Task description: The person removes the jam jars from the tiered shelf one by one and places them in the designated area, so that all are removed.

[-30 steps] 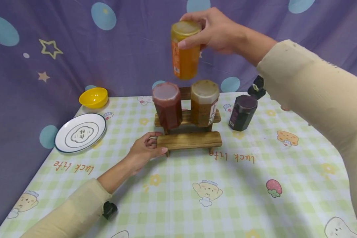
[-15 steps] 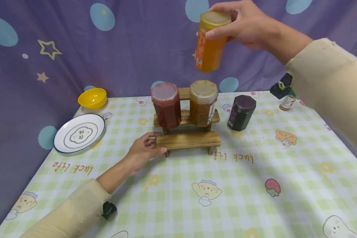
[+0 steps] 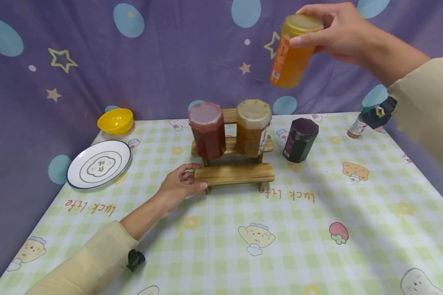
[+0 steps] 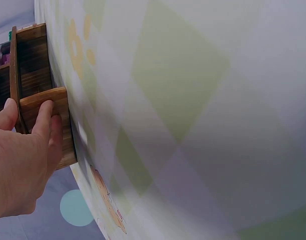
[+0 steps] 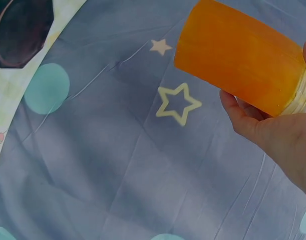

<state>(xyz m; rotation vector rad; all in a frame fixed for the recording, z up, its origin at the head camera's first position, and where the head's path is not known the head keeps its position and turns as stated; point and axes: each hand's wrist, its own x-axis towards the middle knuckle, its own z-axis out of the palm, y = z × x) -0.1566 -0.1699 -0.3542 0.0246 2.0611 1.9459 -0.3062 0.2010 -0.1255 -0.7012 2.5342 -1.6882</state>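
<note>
High on the right of the head view, my right hand [image 3: 348,35] grips a jar of orange-yellow preserve [image 3: 295,51] around its lid end. The jar hangs tilted in the air, with an orange label on one side. My left hand [image 3: 177,184] holds the left end of a small stepped wooden rack [image 3: 234,174], thumb at the front and fingers by the side. On the rack's upper step stand a red jar [image 3: 208,131] and an amber-brown jar [image 3: 252,129]. The rack's lower step is bare. In the left wrist view, fingertips touch the wooden side panel [image 4: 57,120].
A dark purple jar [image 3: 300,139] stands on the table right of the rack. Farther right is a small bottle [image 3: 356,127], partly behind the right wrist camera. At the left lie a yellow bowl [image 3: 116,121] and a white plate [image 3: 99,164]. A purple curtain [image 3: 177,53] closes off the back.
My right hand has carried the orange-yellow jar to the right, away from above the rack, and the jar has tilted more. The left hand and the rack have stayed in place.
</note>
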